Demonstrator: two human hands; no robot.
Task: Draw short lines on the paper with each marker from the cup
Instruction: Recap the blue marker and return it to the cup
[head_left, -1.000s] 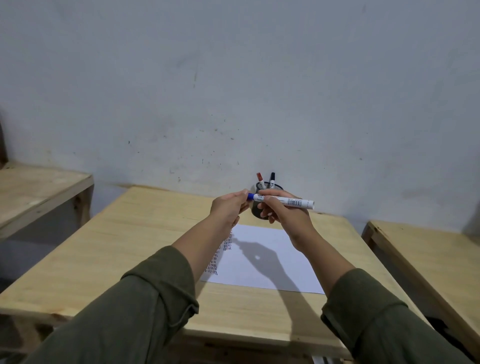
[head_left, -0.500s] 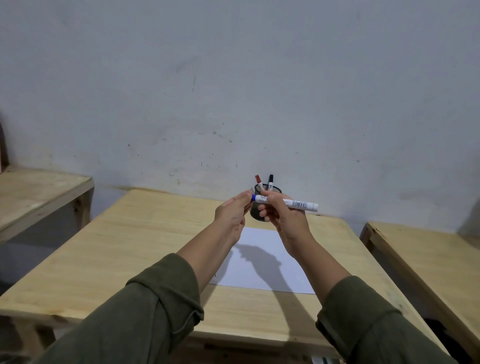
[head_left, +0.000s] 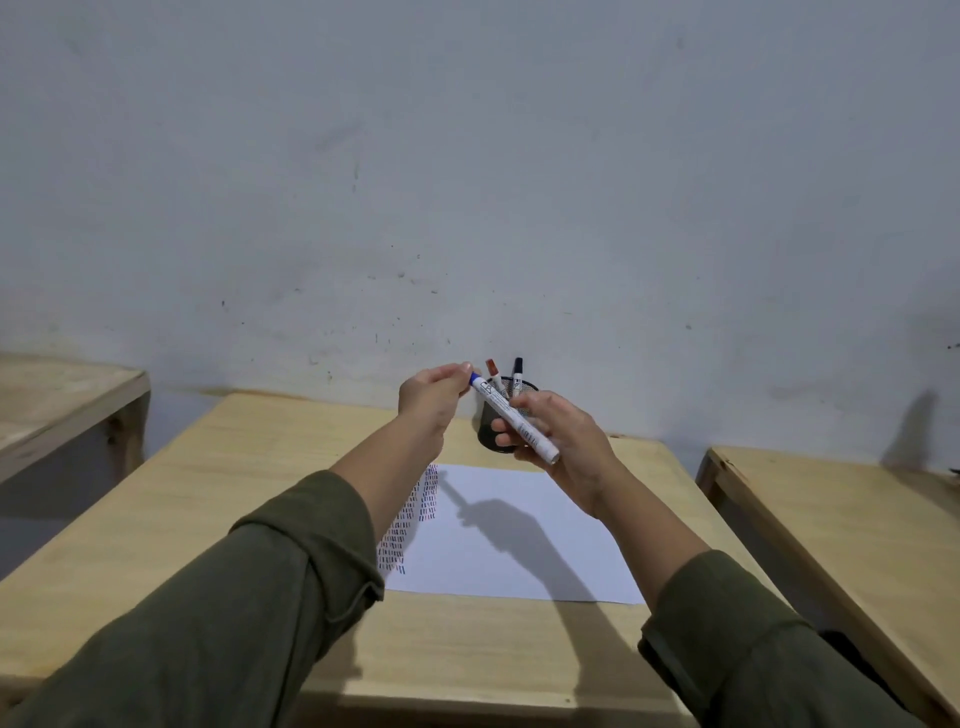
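Observation:
I hold a white marker with a blue cap (head_left: 511, 415) in the air above the desk. My right hand (head_left: 563, 441) grips its barrel, and my left hand (head_left: 434, 397) pinches the blue cap end. Behind the hands stands a black mesh cup (head_left: 488, 431) with a red-capped marker (head_left: 493, 371) and a black-capped marker (head_left: 517, 370) sticking out. Below lies a white sheet of paper (head_left: 519, 540) with rows of short lines along its left side, partly hidden by my left forearm.
The wooden desk (head_left: 208, 499) stands against a grey wall. Another wooden desk (head_left: 831, 519) is on the right across a narrow gap, and a third (head_left: 62, 400) on the left. My arms cast a shadow across the paper.
The marker has tilted from nearly level to slanting down to the right. My left hand has closed its fingertips on the cap end, and both hands sit slightly further from me.

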